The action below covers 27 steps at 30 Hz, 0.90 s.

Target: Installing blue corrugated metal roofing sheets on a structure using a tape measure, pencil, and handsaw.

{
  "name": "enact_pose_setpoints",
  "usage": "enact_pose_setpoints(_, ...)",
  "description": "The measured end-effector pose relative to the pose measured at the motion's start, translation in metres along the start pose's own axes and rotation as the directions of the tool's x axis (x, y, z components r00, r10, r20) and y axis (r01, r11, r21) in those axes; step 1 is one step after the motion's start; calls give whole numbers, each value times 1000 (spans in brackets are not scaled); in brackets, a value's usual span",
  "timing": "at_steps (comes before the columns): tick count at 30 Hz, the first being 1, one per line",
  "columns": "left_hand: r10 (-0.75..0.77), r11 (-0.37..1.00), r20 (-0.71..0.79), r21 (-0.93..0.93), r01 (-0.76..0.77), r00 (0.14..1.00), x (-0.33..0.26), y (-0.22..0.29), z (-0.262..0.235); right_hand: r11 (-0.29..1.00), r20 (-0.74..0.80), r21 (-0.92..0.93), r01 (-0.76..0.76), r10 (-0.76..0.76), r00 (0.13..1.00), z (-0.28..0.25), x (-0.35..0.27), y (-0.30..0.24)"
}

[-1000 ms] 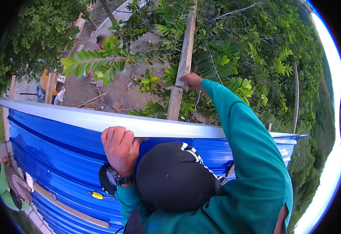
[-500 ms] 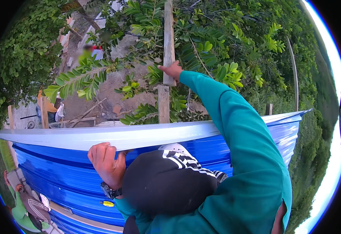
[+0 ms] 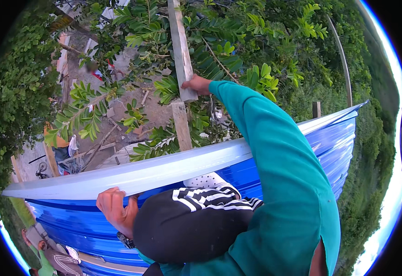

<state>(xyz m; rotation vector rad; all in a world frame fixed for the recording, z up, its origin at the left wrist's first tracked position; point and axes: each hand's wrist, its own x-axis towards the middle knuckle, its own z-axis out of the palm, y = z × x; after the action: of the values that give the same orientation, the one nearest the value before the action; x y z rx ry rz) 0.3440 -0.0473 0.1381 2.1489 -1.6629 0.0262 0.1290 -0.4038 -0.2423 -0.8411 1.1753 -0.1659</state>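
Observation:
My right hand [image 3: 196, 85] is closed around the lower part of a long wooden board [image 3: 179, 46], which stands beyond the roof edge and tilts slightly. Just under the board's lower end is the top of a wooden post [image 3: 181, 126]; whether the two touch I cannot tell. My left hand [image 3: 116, 209], a watch at its wrist, grips the lip of the white metal edge trim [image 3: 72, 183]. That trim borders the blue corrugated roofing sheet [image 3: 242, 179]. My bent knee [image 3: 178, 230] in black trousers is between my arms, with a white perforated shoe [image 3: 208, 180] against the trim.
Leafy branches [image 3: 261, 83] surround the board. Beyond the edge the ground lies well below, with scattered timber and a person in orange [image 3: 60, 141]. A co-worker in green [image 3: 47, 264] is at the roof's left end. More post tops [image 3: 316, 109] rise along the edge.
My view has tilted, so the roof edge now slants up to the right. The board and both hands appear farther left. Both grips stay the same. The yellow tool on the roofing is no longer visible.

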Motion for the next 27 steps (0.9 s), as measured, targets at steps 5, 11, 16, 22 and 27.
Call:
enact_pose_setpoints(5, 53, 997, -10, -52, -54, 999, 9, 2, 15, 838, -363, -546, 1, -237, 901, -53, 24, 49)
enact_pose_setpoints(11, 4, 1000, 14, 16, -5, 1000, 7, -1, -3, 908, -182, -410, -80, 4, 983, -34, -52, -15)
enact_pose_setpoints(16, 41, 999, 33, -12, -41, 999, 13, -6, 10, 980, -215, -199, 5, -48, 975, -33, -126, -73)
enact_pose_setpoints(22, 55, 998, -19, -37, -55, 998, 9, -2, 8, 976, -224, -140, 164, -193, 955, -39, -157, -149)
enact_pose_setpoints(27, 66, 996, -15, -54, -67, 998, 7, 0, 4, 955, -147, 87, 285, -270, 951, -32, -135, -253)
